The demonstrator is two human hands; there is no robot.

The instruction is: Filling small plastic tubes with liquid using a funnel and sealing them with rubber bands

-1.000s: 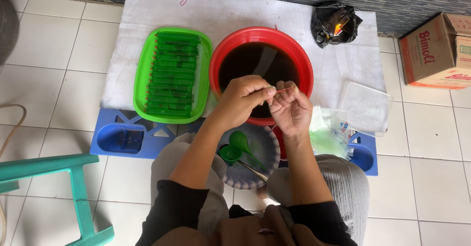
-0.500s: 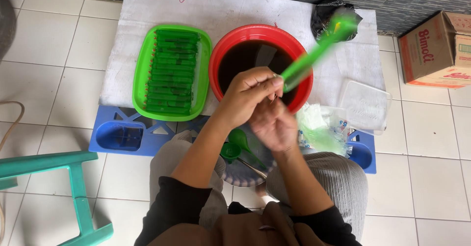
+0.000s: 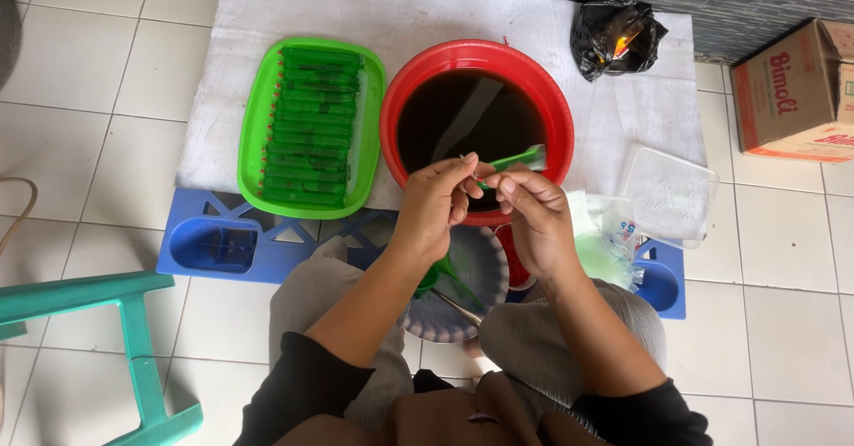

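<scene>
Near, above the lap, the left hand (image 3: 438, 204) and right hand (image 3: 534, 219) both pinch one thin green tube (image 3: 514, 160), fingers closed narrowly on it over the red basin (image 3: 547, 99) of dark liquid; far left, a green tray (image 3: 253, 135) already holds many finished tubes.

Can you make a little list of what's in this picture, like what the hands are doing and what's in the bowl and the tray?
left hand: pinches one end of a thin green plastic tube
right hand: pinches the same tube, close beside the left hand
green plastic tube: its free end sticks out to the right, above the bowl
red bowl: round, holds dark liquid
green tray: full of green tubes stacked in a row
tray and bowl: side by side on a white cloth
black bag: on the cloth, beyond the bowl
small plate: on the lap, holds a green funnel
</scene>
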